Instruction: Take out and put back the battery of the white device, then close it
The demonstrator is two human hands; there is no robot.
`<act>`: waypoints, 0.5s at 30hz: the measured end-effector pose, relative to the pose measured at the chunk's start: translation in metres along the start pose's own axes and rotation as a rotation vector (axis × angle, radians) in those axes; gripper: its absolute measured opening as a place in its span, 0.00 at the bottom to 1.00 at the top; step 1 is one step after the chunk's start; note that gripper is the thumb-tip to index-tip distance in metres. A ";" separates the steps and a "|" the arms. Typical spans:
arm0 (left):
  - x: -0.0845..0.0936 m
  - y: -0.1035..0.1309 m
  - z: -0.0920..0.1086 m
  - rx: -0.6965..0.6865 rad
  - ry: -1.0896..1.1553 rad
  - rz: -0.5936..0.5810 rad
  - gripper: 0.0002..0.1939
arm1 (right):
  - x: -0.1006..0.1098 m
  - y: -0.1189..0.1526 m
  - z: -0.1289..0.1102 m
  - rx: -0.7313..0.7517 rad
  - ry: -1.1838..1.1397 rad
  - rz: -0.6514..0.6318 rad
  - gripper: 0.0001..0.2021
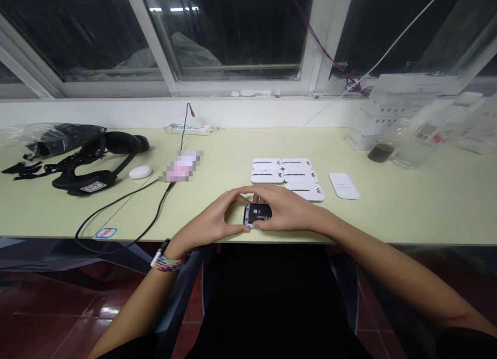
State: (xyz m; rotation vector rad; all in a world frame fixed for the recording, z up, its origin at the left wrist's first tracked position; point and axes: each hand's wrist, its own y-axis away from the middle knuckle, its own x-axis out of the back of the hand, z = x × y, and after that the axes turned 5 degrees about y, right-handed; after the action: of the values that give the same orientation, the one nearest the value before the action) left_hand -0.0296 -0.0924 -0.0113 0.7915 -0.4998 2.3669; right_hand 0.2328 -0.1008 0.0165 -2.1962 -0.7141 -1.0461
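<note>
A small device with a black battery marked "mAh" (pixel 259 213) lies near the table's front edge, between my two hands. My right hand (pixel 285 208) is wrapped round its right side, thumb at the near edge and fingers at the far edge. From the left, my left hand (pixel 217 217) curves toward it, thumb tip touching its near left corner; the other fingertips reach behind it, partly hidden. Just beyond my hands sit several white rounded cards or covers (pixel 297 176) with black strips. One plain white cover (pixel 344 186) lies apart to their right.
A black headset (pixel 89 180), a round white case (pixel 140 172) and a blurred phone (pixel 182 166) with a cable are at the left. A power strip (pixel 192 129) stands by the wall. White boxes (pixel 388 116), a dark cup (pixel 380 152) and a clear bottle (pixel 411 147) are at the right.
</note>
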 end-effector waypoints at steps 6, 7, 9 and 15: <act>-0.001 0.000 0.001 0.038 -0.004 -0.003 0.47 | -0.008 0.013 0.006 0.049 0.104 0.059 0.04; -0.001 0.000 0.001 0.041 0.001 -0.006 0.47 | -0.008 0.018 0.006 0.073 0.141 0.066 0.02; -0.001 -0.001 0.002 0.041 0.006 -0.011 0.46 | -0.006 0.028 0.006 0.099 0.204 0.087 0.04; 0.000 0.000 0.004 0.062 -0.002 -0.002 0.45 | 0.012 0.074 0.024 -0.048 0.340 0.256 0.13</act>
State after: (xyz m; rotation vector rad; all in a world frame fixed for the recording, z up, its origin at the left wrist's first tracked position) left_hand -0.0282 -0.0946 -0.0081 0.8226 -0.4275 2.3896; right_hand 0.3016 -0.1318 -0.0068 -2.0105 -0.2512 -1.2661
